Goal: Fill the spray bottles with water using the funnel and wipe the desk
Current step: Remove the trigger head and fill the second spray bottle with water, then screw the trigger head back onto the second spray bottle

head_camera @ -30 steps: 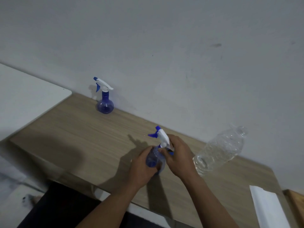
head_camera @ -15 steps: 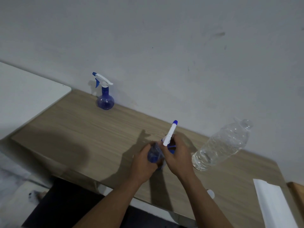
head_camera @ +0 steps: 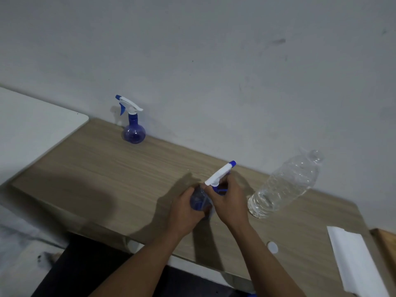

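On the wooden desk (head_camera: 111,168) a small blue spray bottle (head_camera: 198,200) stands between my hands. My left hand (head_camera: 184,213) grips its round body. My right hand (head_camera: 230,202) is curled round its white spray head (head_camera: 219,173), whose blue nozzle tip points up and to the right. A second blue spray bottle (head_camera: 133,125) with a white trigger head stands by the wall at the back left. A clear water bottle (head_camera: 285,185), uncapped and partly full, stands to the right of my hands. No funnel is in view.
A small white cap (head_camera: 272,247) lies near the desk's front edge. A white folded sheet (head_camera: 353,260) lies at the right end. A white tabletop (head_camera: 32,129) adjoins the desk at the left. The wall runs along the desk's back.
The spray head has turned in my right hand: its nozzle pointed left, then up, and now points up and right. My left hand stays on the bottle's body.
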Demonstrator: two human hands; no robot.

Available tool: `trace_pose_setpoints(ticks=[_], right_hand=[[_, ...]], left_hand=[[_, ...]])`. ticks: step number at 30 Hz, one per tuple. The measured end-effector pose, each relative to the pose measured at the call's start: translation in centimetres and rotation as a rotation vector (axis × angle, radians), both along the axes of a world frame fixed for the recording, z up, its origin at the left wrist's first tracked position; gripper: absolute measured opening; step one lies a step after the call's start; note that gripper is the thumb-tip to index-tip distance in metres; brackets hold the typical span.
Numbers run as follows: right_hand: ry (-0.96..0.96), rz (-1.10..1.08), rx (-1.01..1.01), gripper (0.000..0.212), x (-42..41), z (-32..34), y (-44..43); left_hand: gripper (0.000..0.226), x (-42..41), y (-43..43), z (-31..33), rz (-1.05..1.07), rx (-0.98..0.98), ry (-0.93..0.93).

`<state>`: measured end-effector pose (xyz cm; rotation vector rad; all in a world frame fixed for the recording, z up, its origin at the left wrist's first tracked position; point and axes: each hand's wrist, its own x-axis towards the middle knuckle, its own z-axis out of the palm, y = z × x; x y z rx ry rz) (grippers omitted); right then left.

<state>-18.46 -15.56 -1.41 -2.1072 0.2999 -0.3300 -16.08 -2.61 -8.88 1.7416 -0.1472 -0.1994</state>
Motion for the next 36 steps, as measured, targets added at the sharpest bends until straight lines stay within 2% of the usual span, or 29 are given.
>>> trace_pose_setpoints(ticks=[2,6,10,16,19,21,24,30,36], right_hand=[[-0.010,0.011,0.015,0.025,-0.1,0.1,0.1],[-0.078,0.044,-0.079,0.011,-0.4,-0.5,0.0],[-0.025,-0.043,0.033,0.027,-0.2,-0.4,0.4],[-0.089,-0.055,-0.007,0.017,-0.6,-1.5,0.7],[-0.062,-0.125,0.088,0.028,-0.5,-1.2,1.1],[-0.082,-0.112,0.069,0.027,-0.7,-1.2,1.2],[-0.114,-0.066,-0.016,0.015,-1.0,-1.7,1.2],[-0.072,-0.147,0.031,0.020,-0.6,-1.8,1.2],[-0.105,-0.220,-0.095,0.019,-0.7,-2.3,1.9]], left_hand=[[0.053,0.0,0.0,0.1,-0.002,-0.001,0.012],[0.056,0.0,0.1,0.5,-0.019,0.002,0.017],[0.057,-0.1,0.2,0.4,-0.008,0.024,-0.002],[0.057,-0.2,0.1,0.9,-0.007,0.003,0.029],[0.058,-0.3,0.0,0.8,-0.003,0.019,0.028],[0.055,-0.3,0.0,0.8,0.002,0.038,0.028],[0.064,-0.2,0.1,0.4,0.004,0.049,0.016],[0.054,-0.5,0.1,1.0,-0.003,0.047,-0.004],[0.047,-1.0,-0.1,0.9,0.026,0.087,-0.042]])
